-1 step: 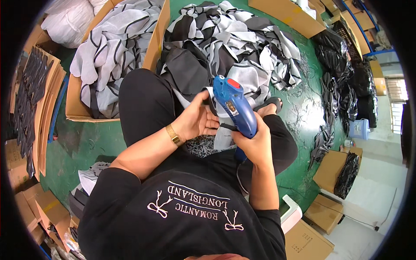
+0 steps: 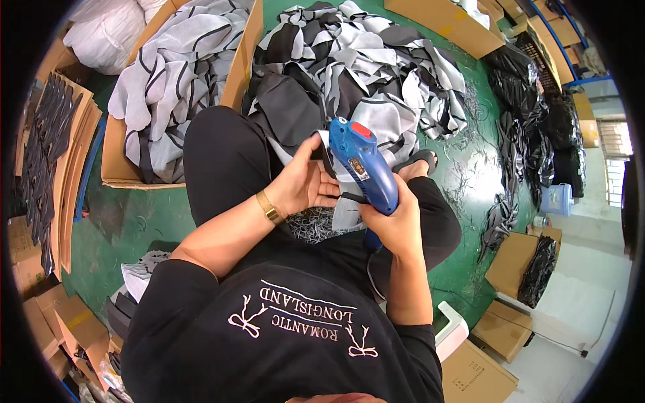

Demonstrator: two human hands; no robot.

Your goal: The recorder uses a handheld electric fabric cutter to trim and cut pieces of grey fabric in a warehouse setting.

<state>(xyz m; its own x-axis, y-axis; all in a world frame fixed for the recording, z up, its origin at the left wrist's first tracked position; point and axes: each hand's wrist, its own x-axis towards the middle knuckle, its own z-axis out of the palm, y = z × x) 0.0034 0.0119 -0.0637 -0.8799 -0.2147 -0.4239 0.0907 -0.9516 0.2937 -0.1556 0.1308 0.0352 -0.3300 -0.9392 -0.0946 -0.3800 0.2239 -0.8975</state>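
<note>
My right hand (image 2: 396,221) is wrapped round the grip of a blue handheld power tool (image 2: 366,164) with a red button on top. Its working end points away from me and its tip is partly hidden. Close to the tool's left side, my left hand (image 2: 302,188), with a gold watch (image 2: 270,209) on the wrist, pinches a grey-white fabric piece (image 2: 346,213) with a black edge between thumb and fingers. This piece hangs partly under the tool, above a heap of thin trimmings (image 2: 312,227) between my legs.
Ahead lies a large pile of grey, white and black fabric pieces (image 2: 383,64) on the green floor. An open cardboard box (image 2: 252,50) of similar pieces stands at the left. Black plastic bags (image 2: 517,80) and cartons (image 2: 504,329) line the right, with scattered trimmings (image 2: 474,144) nearer.
</note>
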